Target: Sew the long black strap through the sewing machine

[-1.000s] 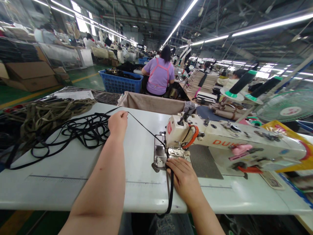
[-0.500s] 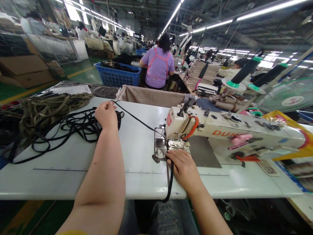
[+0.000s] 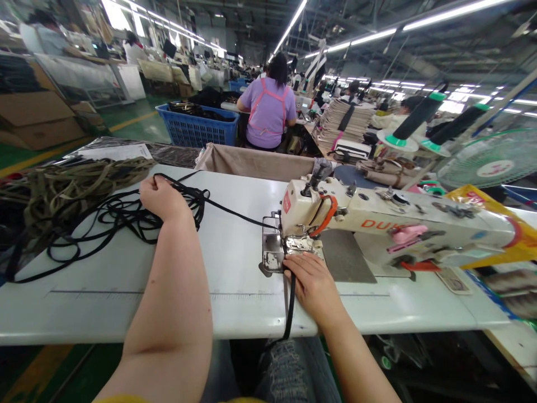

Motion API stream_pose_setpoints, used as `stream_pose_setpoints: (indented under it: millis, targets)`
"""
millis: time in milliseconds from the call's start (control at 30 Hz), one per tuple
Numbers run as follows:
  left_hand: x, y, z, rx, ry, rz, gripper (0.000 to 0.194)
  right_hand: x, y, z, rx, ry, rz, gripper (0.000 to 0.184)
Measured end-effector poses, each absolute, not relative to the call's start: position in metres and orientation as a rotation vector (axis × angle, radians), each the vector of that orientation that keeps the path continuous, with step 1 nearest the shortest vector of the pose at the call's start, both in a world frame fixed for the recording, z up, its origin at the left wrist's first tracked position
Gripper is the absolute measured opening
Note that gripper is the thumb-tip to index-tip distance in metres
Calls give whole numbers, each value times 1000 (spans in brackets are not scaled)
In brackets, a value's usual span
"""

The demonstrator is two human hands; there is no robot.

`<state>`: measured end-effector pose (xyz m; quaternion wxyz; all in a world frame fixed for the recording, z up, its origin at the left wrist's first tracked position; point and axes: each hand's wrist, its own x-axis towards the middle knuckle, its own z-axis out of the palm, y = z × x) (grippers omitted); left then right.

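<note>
A loose pile of thin black strap lies on the white sewing table, and my left hand is curled around loops of it. One length runs from those loops to the foot of a white industrial sewing machine. My right hand lies just in front of that foot, with its fingers together over the strap's exit. Below it, the strap hangs over the table's front edge. The hand hides the stitching area's near side.
A tangled heap of olive strap lies left of the black pile. Ahead are a beige cloth bin, a blue crate and a co-worker in a lilac top. A green-and-white fan stands at the right.
My left hand has moved left into the black pile, gathering loops, and the strap from it to the machine now lies lower and longer. My right hand has stayed at the foot.
</note>
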<state>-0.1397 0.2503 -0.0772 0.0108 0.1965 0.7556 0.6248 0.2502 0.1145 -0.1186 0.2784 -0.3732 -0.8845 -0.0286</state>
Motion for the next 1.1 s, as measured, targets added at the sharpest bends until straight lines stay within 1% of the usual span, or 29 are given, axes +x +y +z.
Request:
stream_pose_setpoints:
  millis: [33,100,133,167,267,333,433,533,667,733,867,900,1000,1100]
  targets:
    - [-136,248,-74,515,2420,1958,25,250,114,-119,-1007,-2372,-72,24]
    - [-125,242,-66,376,2562,1974,39,250,114,-119,-1018,-2375,-60,24]
    - [-119,239,-61,434,2622,1963,44,250,114,-119,-1023,-2378,-54,25]
    - [-112,236,-57,575,2655,1941,43,250,114,-119,-1024,-2379,-51,25]
    - [-91,230,-43,1202,2506,1717,22,250,114,-118,-1024,-2371,-47,24]
    - [-78,227,-36,1430,2323,1490,22,250,114,-117,-1020,-2361,-43,24]
    - [-66,225,-31,1428,2189,1330,23,250,113,-117,-999,-2343,-34,24]
    - [-66,228,-35,1378,2187,1324,23,251,112,-117,-981,-2333,-38,28]
    - [-76,241,-50,1333,2191,1333,25,253,111,-116,-996,-2295,-48,42]
    - [-79,246,-56,1322,2180,1321,25,255,110,-116,-1067,-2232,-56,41]
    - [-77,249,-56,1313,2166,1299,25,265,102,-113,-1330,-2004,20,23]
    - [-76,249,-56,1311,2161,1298,25,267,98,-112,-1378,-1958,57,23]
    - [-75,249,-56,1322,2135,1318,25,268,84,-107,-1433,-1943,211,34]
    - [-77,252,-61,1336,2115,1323,27,261,73,-104,-1460,-2032,344,32]
